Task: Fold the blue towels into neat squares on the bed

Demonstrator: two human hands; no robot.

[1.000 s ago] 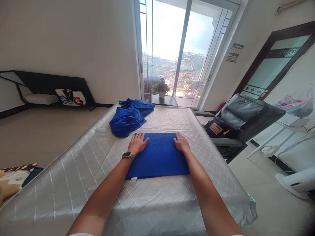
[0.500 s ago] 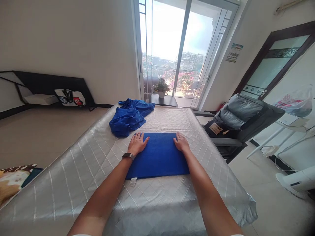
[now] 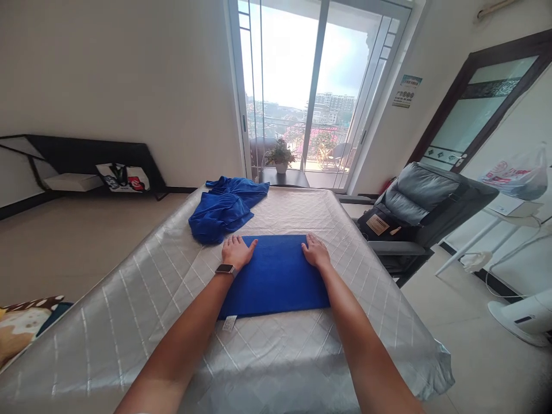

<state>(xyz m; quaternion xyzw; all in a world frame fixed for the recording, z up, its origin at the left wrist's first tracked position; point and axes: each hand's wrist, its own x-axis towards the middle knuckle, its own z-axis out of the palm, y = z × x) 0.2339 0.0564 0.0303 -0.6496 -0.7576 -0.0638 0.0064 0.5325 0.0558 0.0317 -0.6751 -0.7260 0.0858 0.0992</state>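
A blue cloth (image 3: pixel 276 279), folded into a flat rectangle, lies on the silver quilted table cover (image 3: pixel 150 287). A small white tag (image 3: pixel 229 323) sticks out from its near left edge. My left hand (image 3: pixel 237 252), with a watch on the wrist, rests on the cloth's far left corner, thumb spread inward. On the far right corner lies my right hand (image 3: pixel 317 251), its fingers stretched forward and thumb apart. Neither hand grips anything. Beyond my left hand, a second blue cloth (image 3: pixel 226 207) lies crumpled near the table's far left end.
To the right stands a grey recliner (image 3: pixel 414 201) with a black bag (image 3: pixel 382 221) on its seat. A potted plant (image 3: pixel 281 155) sits on a dark chair past the far table edge, before a sliding glass door (image 3: pixel 284 69). A cushion (image 3: pixel 21 325) shows at lower left.
Both hands stay at the far corners of the folded cloth, with hardly any movement. The whole view has shifted slightly. The crumpled cloth has not moved on the table.
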